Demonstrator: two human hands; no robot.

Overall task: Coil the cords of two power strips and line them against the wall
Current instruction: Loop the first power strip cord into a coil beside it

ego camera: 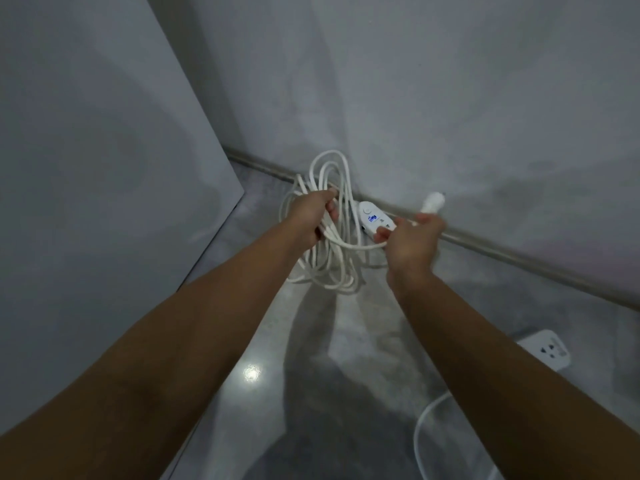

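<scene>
My left hand (313, 214) grips several loops of a white cord (337, 188), held up in front of the wall; the loops hang down below it. My right hand (412, 239) holds the free end of the same cord, with its white plug (432, 201) sticking up above the fingers. The white power strip (373, 217) of this cord, with a round button and a blue label, shows between my hands near the baseboard. A second white power strip (549, 348) lies on the floor at the right, its cord (424, 431) curving toward the bottom edge, partly hidden by my right forearm.
A grey wall (450, 98) with a baseboard (519, 259) runs diagonally from the centre to the right. A tall flat grey panel (104, 150) stands at the left. The glossy grey floor (311, 358) reflects a light spot.
</scene>
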